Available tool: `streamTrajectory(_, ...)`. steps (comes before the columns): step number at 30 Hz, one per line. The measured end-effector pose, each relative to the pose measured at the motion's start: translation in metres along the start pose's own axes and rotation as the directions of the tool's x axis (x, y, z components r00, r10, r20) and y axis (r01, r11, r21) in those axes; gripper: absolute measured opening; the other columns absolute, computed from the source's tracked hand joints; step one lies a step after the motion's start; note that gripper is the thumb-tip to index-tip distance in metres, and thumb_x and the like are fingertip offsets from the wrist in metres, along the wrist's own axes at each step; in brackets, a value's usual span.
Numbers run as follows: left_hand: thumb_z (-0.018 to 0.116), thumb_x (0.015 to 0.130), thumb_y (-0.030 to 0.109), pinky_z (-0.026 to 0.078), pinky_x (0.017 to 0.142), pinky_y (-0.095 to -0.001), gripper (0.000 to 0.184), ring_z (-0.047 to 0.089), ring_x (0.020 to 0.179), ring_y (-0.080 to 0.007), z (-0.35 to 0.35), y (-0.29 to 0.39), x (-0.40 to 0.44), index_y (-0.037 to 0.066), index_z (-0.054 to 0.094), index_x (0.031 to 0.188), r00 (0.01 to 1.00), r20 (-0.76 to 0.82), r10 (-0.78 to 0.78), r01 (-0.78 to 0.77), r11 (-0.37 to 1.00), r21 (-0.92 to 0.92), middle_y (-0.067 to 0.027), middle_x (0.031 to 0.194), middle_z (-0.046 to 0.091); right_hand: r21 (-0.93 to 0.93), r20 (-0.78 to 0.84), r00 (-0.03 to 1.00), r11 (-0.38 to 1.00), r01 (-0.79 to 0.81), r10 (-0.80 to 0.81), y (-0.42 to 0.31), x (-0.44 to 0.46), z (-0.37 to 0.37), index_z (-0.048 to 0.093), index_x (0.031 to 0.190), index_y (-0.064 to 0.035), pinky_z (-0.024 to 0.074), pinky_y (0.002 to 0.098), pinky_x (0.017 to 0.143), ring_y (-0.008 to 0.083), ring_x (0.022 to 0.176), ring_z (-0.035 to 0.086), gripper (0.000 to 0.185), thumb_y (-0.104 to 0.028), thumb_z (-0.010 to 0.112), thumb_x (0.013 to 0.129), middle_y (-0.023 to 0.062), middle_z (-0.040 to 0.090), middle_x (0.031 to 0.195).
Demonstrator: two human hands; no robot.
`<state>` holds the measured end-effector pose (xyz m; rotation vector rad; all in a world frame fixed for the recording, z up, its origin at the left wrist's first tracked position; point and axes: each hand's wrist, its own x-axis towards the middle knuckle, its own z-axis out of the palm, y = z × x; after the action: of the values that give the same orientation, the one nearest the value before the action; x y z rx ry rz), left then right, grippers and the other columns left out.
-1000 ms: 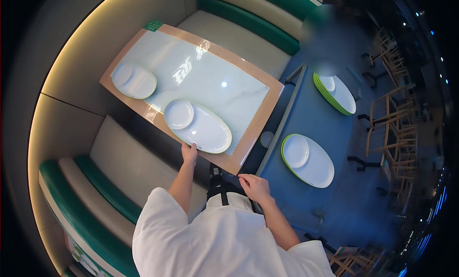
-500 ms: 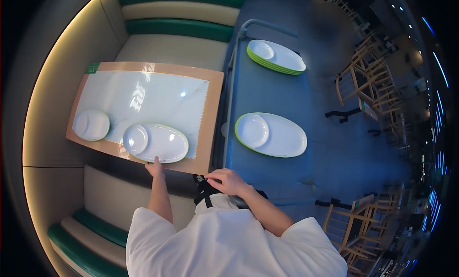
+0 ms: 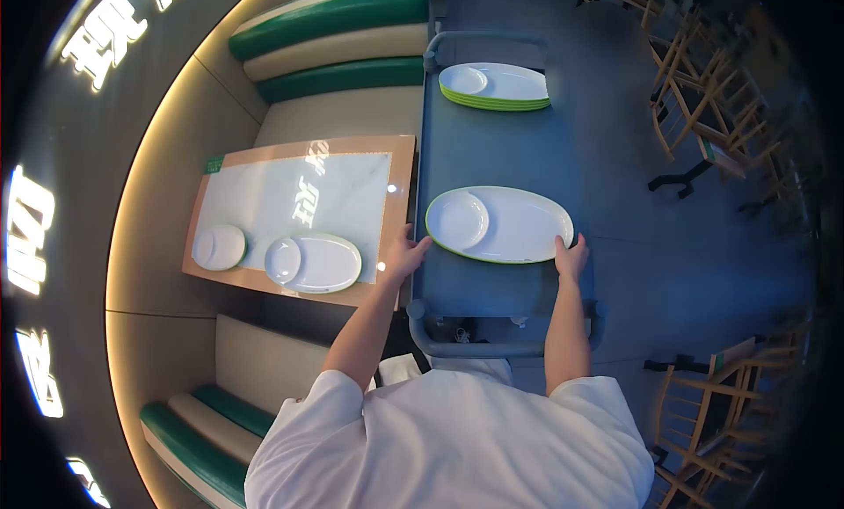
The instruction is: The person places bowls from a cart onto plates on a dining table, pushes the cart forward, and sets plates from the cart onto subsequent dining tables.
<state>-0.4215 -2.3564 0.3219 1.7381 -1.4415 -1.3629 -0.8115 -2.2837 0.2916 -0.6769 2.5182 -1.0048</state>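
Note:
A white oval divided plate (image 3: 523,223) with a green edge lies on the grey-blue cart (image 3: 492,153). My right hand (image 3: 571,256) holds its right end, thumb on the rim and fingers around the outer side. At the plate's left end is my left hand (image 3: 407,254), fingers apart; its thumb points toward the rim, and contact is unclear. On the marble-topped table (image 3: 264,192) to the left sit an oval divided plate (image 3: 330,265) and a smaller-looking divided plate (image 3: 229,245).
Several stacked green-edged plates (image 3: 510,83) stand at the cart's far end. A rail (image 3: 505,346) crosses the cart's near end. Bench seats (image 3: 343,122) flank the table on its far and near sides. Wooden chairs (image 3: 703,96) stand at the right.
My left hand has let go of the plate on the table and moved right to the cart. My right hand has moved forward and right onto the cart's plate. The view has turned.

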Motion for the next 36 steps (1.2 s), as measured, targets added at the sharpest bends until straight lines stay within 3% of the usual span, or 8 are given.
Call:
streamTrajectory(7, 0.069, 0.091, 0.025, 0.06, 0.056, -0.0373, 0.078, 0.073, 0.067, -0.0258, 0.038, 0.021, 0.017, -0.001, 0.03, 0.153, 0.991, 0.074, -0.109, 0.096, 0.983, 0.154, -0.0208, 0.095, 0.072, -0.149, 0.075, 0.991, 0.982, 0.121, -0.111, 0.003, -0.013, -0.017, 0.06, 0.134, -0.0006, 0.0471, 0.0481, 0.103, 0.0392, 0.122, 0.056, 0.051, -0.028, 0.063, 0.092, 0.0237, 0.06, 0.126)
streamTrajectory(10, 0.057, 0.089, 0.017, 0.06, 0.063, -0.0429, 0.077, 0.073, 0.068, -0.0343, 0.052, -0.033, 0.049, -0.001, 0.024, 0.156, 0.994, -0.014, 0.111, -0.098, 0.923, 0.372, -0.0272, 0.097, 0.072, -0.176, 0.009, 0.98, 0.965, 0.195, -0.197, -0.006, -0.02, -0.025, 0.06, 0.136, -0.0027, 0.0475, 0.0479, 0.102, 0.0397, 0.122, 0.058, 0.047, -0.026, 0.058, 0.096, 0.0241, 0.064, 0.125)
streamTrajectory(15, 0.05, 0.091, 0.009, 0.059, 0.056, -0.0399, 0.086, 0.071, 0.062, -0.0284, 0.029, 0.01, 0.018, 0.002, 0.001, 0.161, 0.978, 0.2, -0.065, 0.07, 0.997, -0.018, -0.0228, 0.087, 0.072, 0.062, -0.057, 0.948, 0.946, 0.317, -0.314, -0.045, -0.041, -0.052, 0.063, 0.128, -0.0027, 0.0522, 0.0462, 0.087, 0.0402, 0.105, 0.068, 0.035, -0.019, 0.055, 0.099, 0.0232, 0.071, 0.113)
streamTrajectory(18, 0.051, 0.094, 0.01, 0.057, 0.052, -0.0369, 0.088, 0.069, 0.059, -0.0255, 0.022, -0.006, 0.025, 0.001, -0.006, 0.16, 0.979, 0.201, 0.044, -0.01, 0.985, -0.17, -0.0185, 0.081, 0.07, 0.158, -0.15, 0.941, 0.932, 0.326, -0.304, -0.071, -0.081, -0.072, 0.061, 0.127, 0.0032, 0.0522, 0.0385, 0.086, 0.027, 0.1, 0.07, 0.033, -0.015, 0.055, 0.1, 0.0199, 0.072, 0.11)
streamTrajectory(23, 0.056, 0.099, 0.018, 0.051, 0.061, -0.0316, 0.048, 0.066, 0.067, -0.0164, -0.101, 0.026, -0.004, 0.0, 0.047, 0.142, 0.931, 0.34, 0.134, 0.054, 0.869, -0.492, -0.0095, 0.078, 0.067, 0.38, -0.281, 0.955, 0.902, 0.205, -0.099, -0.157, -0.216, -0.077, 0.056, 0.135, 0.0044, 0.052, 0.0347, 0.092, 0.0218, 0.107, 0.065, 0.035, -0.014, 0.05, 0.105, 0.0163, 0.067, 0.122)
streamTrajectory(29, 0.057, 0.1, 0.018, 0.044, 0.053, -0.0297, 0.042, 0.055, 0.058, -0.0119, -0.229, -0.069, 0.011, 0.002, 0.047, 0.137, 0.965, 0.136, 0.223, -0.085, 0.759, -0.645, -0.0055, 0.076, 0.062, 0.301, -0.184, 0.965, 0.923, 0.238, -0.189, -0.234, -0.312, 0.025, 0.056, 0.136, 0.0044, 0.0514, 0.0337, 0.092, 0.0206, 0.106, 0.065, 0.036, -0.013, 0.054, 0.104, 0.0154, 0.067, 0.123)
streamTrajectory(32, 0.055, 0.1, 0.014, 0.052, 0.066, -0.0329, 0.044, 0.065, 0.074, -0.0171, -0.292, -0.11, 0.026, 0.002, 0.044, 0.14, 0.969, 0.238, 0.061, 0.117, 0.739, -0.664, -0.0134, 0.095, 0.068, 0.158, -0.147, 0.942, 0.933, 0.323, -0.301, -0.284, -0.348, 0.082, 0.058, 0.134, 0.0048, 0.0515, 0.0336, 0.089, 0.0207, 0.103, 0.066, 0.035, -0.013, 0.055, 0.104, 0.0155, 0.069, 0.118)
streamTrajectory(36, 0.058, 0.097, 0.011, 0.044, 0.051, -0.03, 0.042, 0.056, 0.058, -0.0131, -0.355, -0.124, 0.021, 0.006, 0.044, 0.137, 0.963, 0.239, -0.121, 0.253, 0.707, -0.661, -0.0077, 0.08, 0.061, 0.168, -0.041, 0.922, 0.907, 0.385, -0.384, -0.306, -0.367, 0.127, 0.063, 0.127, 0.0042, 0.0516, 0.033, 0.085, 0.0198, 0.096, 0.068, 0.033, -0.018, 0.053, 0.105, 0.0146, 0.073, 0.108)
